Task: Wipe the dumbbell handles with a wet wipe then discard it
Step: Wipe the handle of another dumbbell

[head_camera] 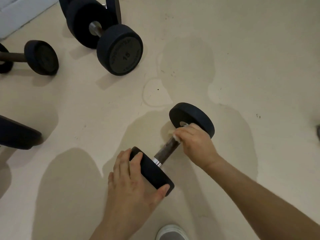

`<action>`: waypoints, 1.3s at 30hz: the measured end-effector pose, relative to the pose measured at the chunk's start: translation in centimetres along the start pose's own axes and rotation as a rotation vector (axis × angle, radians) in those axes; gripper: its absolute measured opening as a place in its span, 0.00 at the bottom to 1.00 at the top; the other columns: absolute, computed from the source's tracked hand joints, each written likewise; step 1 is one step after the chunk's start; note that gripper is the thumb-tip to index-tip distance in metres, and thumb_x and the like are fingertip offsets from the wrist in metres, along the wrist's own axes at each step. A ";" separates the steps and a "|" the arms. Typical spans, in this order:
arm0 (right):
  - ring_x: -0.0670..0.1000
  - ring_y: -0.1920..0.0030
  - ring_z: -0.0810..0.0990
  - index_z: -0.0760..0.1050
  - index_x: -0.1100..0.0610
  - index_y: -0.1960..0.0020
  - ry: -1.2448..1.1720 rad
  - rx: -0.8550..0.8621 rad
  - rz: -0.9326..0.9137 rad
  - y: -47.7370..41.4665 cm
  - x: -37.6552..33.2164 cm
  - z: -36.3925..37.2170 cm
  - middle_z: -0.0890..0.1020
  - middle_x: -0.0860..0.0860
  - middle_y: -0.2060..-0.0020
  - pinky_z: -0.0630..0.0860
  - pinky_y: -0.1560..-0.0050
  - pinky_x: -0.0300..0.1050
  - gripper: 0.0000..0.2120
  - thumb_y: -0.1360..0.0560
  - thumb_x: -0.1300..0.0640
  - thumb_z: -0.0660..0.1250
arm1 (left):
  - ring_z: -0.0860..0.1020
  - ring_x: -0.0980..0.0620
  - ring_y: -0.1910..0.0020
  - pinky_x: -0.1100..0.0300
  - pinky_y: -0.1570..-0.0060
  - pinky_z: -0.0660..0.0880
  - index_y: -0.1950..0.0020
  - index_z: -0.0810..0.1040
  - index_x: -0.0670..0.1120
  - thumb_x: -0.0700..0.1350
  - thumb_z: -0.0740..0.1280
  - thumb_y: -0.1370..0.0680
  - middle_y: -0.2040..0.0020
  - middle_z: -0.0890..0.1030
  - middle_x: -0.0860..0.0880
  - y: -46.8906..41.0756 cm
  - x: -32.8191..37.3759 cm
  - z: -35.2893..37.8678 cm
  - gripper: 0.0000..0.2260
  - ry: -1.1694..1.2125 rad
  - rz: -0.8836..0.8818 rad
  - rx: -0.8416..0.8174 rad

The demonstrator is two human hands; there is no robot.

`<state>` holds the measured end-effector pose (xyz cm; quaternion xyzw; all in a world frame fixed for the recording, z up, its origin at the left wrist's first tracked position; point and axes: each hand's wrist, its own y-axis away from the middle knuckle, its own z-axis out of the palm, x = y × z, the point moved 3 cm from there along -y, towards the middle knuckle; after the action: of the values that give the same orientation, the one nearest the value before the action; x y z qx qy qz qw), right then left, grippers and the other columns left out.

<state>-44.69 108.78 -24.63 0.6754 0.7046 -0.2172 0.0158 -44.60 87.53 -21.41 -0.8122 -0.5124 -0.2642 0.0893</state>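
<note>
Dumbbell point(164, 153) on floor point(242, 66), near centre, lying near-left to far-right. Left hand point(128, 184) curled over near head, thumb on rim. Right hand point(195, 142) wrapped round far end of handle point(170, 145), clasping white wipe point(174, 135), mostly hidden, probably bunched. Far left: more dumbbells point(119, 49), one marked 15. Near edge: shoe toe point(171, 232).
</note>
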 end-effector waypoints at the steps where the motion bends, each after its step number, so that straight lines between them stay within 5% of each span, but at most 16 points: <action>1: 0.54 0.59 0.77 0.82 0.58 0.56 0.016 0.096 0.116 0.3 0.2 0.0 0.84 0.50 0.59 0.74 0.51 0.44 0.09 0.31 0.69 0.69 | 0.66 0.39 0.31 0.37 0.40 0.70 0.33 0.61 0.47 0.69 0.64 0.39 0.29 0.64 0.42 0.1 0.2 0.0 0.41 0.034 0.013 -0.004; 3: 0.54 0.60 0.76 0.81 0.58 0.58 -0.022 0.166 0.262 1.1 -1.5 0.7 0.84 0.51 0.61 0.72 0.55 0.42 0.09 0.31 0.69 0.65 | 0.68 0.42 0.32 0.39 0.40 0.70 0.36 0.62 0.52 0.67 0.65 0.38 0.29 0.64 0.45 0.3 0.5 0.0 0.35 0.119 0.039 -0.026; 8: 0.50 0.60 0.74 0.82 0.56 0.54 -0.119 -0.104 -0.030 3.2 -3.7 -0.1 0.84 0.47 0.57 0.70 0.57 0.37 0.12 0.33 0.68 0.67 | 0.67 0.53 0.37 0.58 0.39 0.68 0.44 0.66 0.60 0.63 0.67 0.34 0.36 0.66 0.56 0.1 -0.1 -0.4 0.21 0.267 0.175 -0.063; 11: 0.53 0.61 0.78 0.83 0.57 0.56 -0.007 0.097 0.225 3.4 -0.1 -1.2 0.85 0.48 0.58 0.74 0.56 0.41 0.14 0.37 0.72 0.73 | 0.65 0.55 0.38 0.66 0.44 0.65 0.47 0.65 0.64 0.63 0.70 0.38 0.39 0.64 0.60 0.1 0.4 -0.2 0.24 0.261 0.196 -0.105; 13: 0.52 0.58 0.79 0.83 0.57 0.54 -0.015 0.137 0.320 4.3 -1.4 -0.7 0.85 0.50 0.56 0.77 0.53 0.43 0.12 0.34 0.69 0.71 | 0.61 0.57 0.36 0.65 0.43 0.65 0.47 0.62 0.66 0.65 0.69 0.41 0.37 0.62 0.60 0.4 1.1 0.3 0.27 0.255 0.184 -0.158; 18: 0.51 0.55 0.80 0.83 0.56 0.49 -0.068 -0.043 0.065 6.0 -1.6 -1.2 0.85 0.50 0.52 0.77 0.51 0.43 0.14 0.33 0.67 0.73 | 0.56 0.51 0.29 0.47 0.34 0.67 0.45 0.62 0.64 0.68 0.66 0.40 0.32 0.60 0.55 1.1 2.0 1.7 0.27 0.143 0.247 -0.223; 22: 0.53 0.56 0.82 0.83 0.58 0.52 -0.005 0.223 0.390 6.4 -0.2 -1.7 0.85 0.52 0.54 0.77 0.49 0.43 0.12 0.30 0.68 0.66 | 0.59 0.45 0.29 0.39 0.36 0.68 0.42 0.65 0.59 0.69 0.63 0.36 0.31 0.63 0.51 2.0 2.8 2.5 0.26 -0.046 0.302 -0.210; 24: 0.52 0.55 0.81 0.83 0.57 0.51 -0.057 0.159 0.299 7.2 -2.6 -0.8 0.85 0.50 0.53 0.75 0.49 0.40 0.13 0.30 0.65 0.63 | 0.62 0.42 0.30 0.37 0.38 0.68 0.41 0.67 0.58 0.67 0.61 0.32 0.32 0.67 0.48 2.5 3.2 2.7 0.24 -0.118 0.340 -0.196; 27: 0.51 0.53 0.81 0.82 0.57 0.48 -0.014 -0.041 0.127 8.0 -2.2 -1.5 0.84 0.50 0.50 0.78 0.50 0.44 0.17 0.35 0.69 0.72 | 0.64 0.43 0.31 0.38 0.38 0.68 0.39 0.69 0.60 0.63 0.56 0.26 0.33 0.70 0.49 3.2 3.3 2.4 0.18 -0.147 0.395 -0.175; 31: 0.54 0.54 0.82 0.83 0.59 0.49 0.115 0.155 0.446 8.1 0.6 -2.3 0.85 0.53 0.51 0.80 0.50 0.48 0.14 0.33 0.69 0.71 | 0.67 0.45 0.34 0.41 0.42 0.69 0.35 0.70 0.61 0.58 0.56 0.23 0.35 0.72 0.52 3.6 3.6 2.3 0.17 -0.186 0.554 -0.142; 37: 0.53 0.51 0.80 0.81 0.60 0.46 0.055 -0.047 0.145 9.1 -1.4 -2.7 0.84 0.53 0.49 0.77 0.47 0.47 0.17 0.34 0.69 0.72 | 0.68 0.49 0.33 0.45 0.40 0.65 0.35 0.70 0.53 0.61 0.61 0.26 0.31 0.70 0.52 4.0 3.4 2.6 0.22 -0.106 0.599 -0.169; 39: 0.57 0.49 0.80 0.79 0.62 0.42 0.124 -0.049 0.159 9.2 0.3 -3.2 0.82 0.56 0.46 0.78 0.46 0.51 0.18 0.30 0.69 0.62 | 0.67 0.51 0.32 0.47 0.40 0.62 0.37 0.72 0.56 0.61 0.60 0.26 0.31 0.70 0.53 3.9 3.5 2.6 0.19 -0.090 0.603 -0.191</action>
<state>-35.02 110.05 -24.40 0.7407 0.6535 -0.1556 0.0059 -39.07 89.58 -21.25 -0.9431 -0.2249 -0.2363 0.0643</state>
